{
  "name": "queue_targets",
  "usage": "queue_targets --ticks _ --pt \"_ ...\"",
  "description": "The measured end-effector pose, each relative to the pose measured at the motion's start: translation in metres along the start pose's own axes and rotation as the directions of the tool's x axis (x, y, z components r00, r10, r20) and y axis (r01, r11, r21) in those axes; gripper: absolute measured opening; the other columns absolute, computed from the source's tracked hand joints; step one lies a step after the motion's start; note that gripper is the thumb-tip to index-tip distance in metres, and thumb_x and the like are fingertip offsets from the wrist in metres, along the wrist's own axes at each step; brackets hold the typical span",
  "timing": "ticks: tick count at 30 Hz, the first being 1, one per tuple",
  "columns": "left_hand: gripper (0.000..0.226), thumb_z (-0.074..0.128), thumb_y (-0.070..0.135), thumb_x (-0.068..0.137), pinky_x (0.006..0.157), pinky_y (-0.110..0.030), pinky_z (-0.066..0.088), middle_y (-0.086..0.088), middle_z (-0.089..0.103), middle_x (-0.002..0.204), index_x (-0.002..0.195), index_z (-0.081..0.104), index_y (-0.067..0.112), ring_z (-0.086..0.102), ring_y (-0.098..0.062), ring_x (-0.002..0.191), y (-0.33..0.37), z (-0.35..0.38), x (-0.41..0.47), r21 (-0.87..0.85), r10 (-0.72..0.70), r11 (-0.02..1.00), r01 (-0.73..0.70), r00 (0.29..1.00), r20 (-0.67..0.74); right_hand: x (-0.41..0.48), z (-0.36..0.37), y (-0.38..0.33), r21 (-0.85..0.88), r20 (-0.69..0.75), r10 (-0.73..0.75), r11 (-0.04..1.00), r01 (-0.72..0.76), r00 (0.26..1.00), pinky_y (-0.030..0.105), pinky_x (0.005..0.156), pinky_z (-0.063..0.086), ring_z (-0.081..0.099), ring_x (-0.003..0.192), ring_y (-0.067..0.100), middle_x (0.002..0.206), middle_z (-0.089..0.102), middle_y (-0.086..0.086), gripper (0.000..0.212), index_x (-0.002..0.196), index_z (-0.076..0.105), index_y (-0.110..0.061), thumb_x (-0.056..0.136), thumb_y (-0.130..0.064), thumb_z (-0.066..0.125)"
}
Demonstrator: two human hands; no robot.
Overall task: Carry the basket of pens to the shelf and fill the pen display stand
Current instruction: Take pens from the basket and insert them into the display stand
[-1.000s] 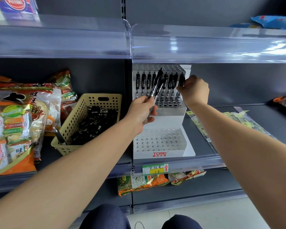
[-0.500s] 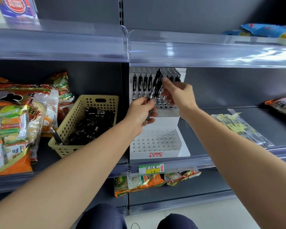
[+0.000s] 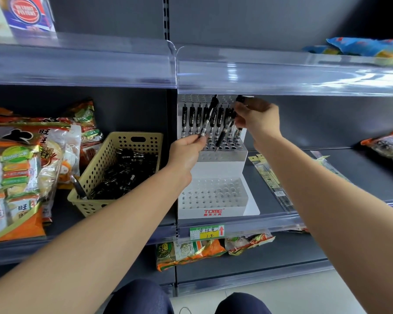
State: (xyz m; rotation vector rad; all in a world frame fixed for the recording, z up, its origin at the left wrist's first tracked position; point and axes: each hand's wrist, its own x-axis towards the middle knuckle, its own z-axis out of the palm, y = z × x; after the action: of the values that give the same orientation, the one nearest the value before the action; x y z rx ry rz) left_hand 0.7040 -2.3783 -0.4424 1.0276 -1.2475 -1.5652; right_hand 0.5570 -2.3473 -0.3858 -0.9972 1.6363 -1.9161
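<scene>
1. Pen display stand (image 3: 213, 168) sits at the front edge of the shelf (image 3: 327, 177), just right of the upright divider. The clear front strip (image 3: 281, 75) of the shelf above cuts off its top.
2. It is white and stepped, drilled with rows of holes, with red lettering on the front. Black pens (image 3: 192, 118) stand upright in its back tier.
3. Left hand (image 3: 186, 152) grips a slanted bunch of pens (image 3: 208, 118) in front of that row; their number is hard to make out.
4. Right hand (image 3: 256, 123) pinches one pen (image 3: 223, 133) by its upper end, tip down just above the holes.
5. Beige perforated basket (image 3: 100, 177), left of the divider, holds a heap of loose pens (image 3: 127, 173).
6. Snack bags (image 3: 21, 177) crowd the shelf's left end.
</scene>
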Motion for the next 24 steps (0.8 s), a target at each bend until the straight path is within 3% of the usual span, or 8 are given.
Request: queue_targets --ticks 2,4,9,14,19,24 --pt "0.038 0.064 0.019 0.091 0.104 -0.035 0.04 -0.001 0.064 0.122 0.128 0.06 0.01 0.056 -0.017 0.115 -0.001 -0.001 0.002 -0.003 0.004 1.0 -0.004 1.0 0.01 0.006 -0.001 0.0 -0.078 -0.077 -0.063 0.995 0.057 0.995 0.026 0.063 0.057 0.057 0.055 0.011 0.071 0.066 0.0 0.007 0.087 0.069 -0.01 0.082 -0.01 0.073" --pt "0.039 0.066 0.019 0.09 0.084 -0.024 0.047 -0.002 0.065 0.116 0.127 0.061 0.009 0.058 -0.012 0.093 -0.002 0.0 0.003 -0.008 0.012 1.0 -0.012 1.0 0.021 0.011 0.001 0.002 -0.21 -0.14 -0.134 0.972 0.103 0.981 0.033 0.073 0.058 0.061 0.065 0.015 0.071 0.068 -0.003 0.006 0.077 0.071 -0.021 0.08 -0.016 0.074" --pt "0.036 0.066 0.014 0.089 0.069 -0.019 0.044 -0.002 0.066 0.101 0.124 0.061 0.007 0.054 -0.01 0.085 -0.004 -0.001 0.006 -0.018 0.032 0.999 -0.032 0.999 0.018 0.017 0.002 0.009 -0.513 -0.141 -0.254 0.846 0.148 0.957 0.021 0.065 0.039 0.058 0.072 0.014 0.079 0.071 0.004 0.014 0.093 0.076 -0.02 0.083 -0.025 0.068" --pt "0.037 0.068 0.013 0.088 0.074 -0.026 0.048 -0.006 0.068 0.109 0.124 0.062 0.008 0.058 -0.014 0.086 -0.005 -0.008 0.01 -0.012 0.034 0.999 -0.034 0.999 0.019 0.017 0.004 0.014 -0.546 -0.142 -0.279 0.822 0.16 0.95 0.021 0.06 0.036 0.055 0.069 0.012 0.084 0.073 0.006 0.014 0.093 0.075 -0.02 0.084 -0.022 0.065" --pt "0.033 0.064 0.012 0.09 0.07 -0.025 0.048 0.001 0.065 0.089 0.123 0.062 0.008 0.056 -0.011 0.073 -0.007 -0.01 0.013 -0.004 0.037 0.999 -0.037 0.999 0.025 0.019 0.007 0.011 -0.569 -0.167 -0.322 0.804 0.176 0.932 0.022 0.061 0.034 0.057 0.072 0.013 0.087 0.073 0.01 0.016 0.093 0.076 -0.015 0.085 -0.023 0.064" --pt "0.033 0.063 0.011 0.091 0.064 -0.022 0.046 0.002 0.064 0.085 0.124 0.062 0.007 0.056 -0.011 0.069 -0.007 -0.012 0.015 0.015 0.032 0.999 -0.032 0.999 0.036 0.02 0.009 0.017 -0.652 -0.102 -0.31 0.738 0.172 0.945 0.028 0.069 0.046 0.066 0.086 0.027 0.09 0.073 0.012 0.017 0.097 0.075 -0.017 0.086 -0.023 0.063"
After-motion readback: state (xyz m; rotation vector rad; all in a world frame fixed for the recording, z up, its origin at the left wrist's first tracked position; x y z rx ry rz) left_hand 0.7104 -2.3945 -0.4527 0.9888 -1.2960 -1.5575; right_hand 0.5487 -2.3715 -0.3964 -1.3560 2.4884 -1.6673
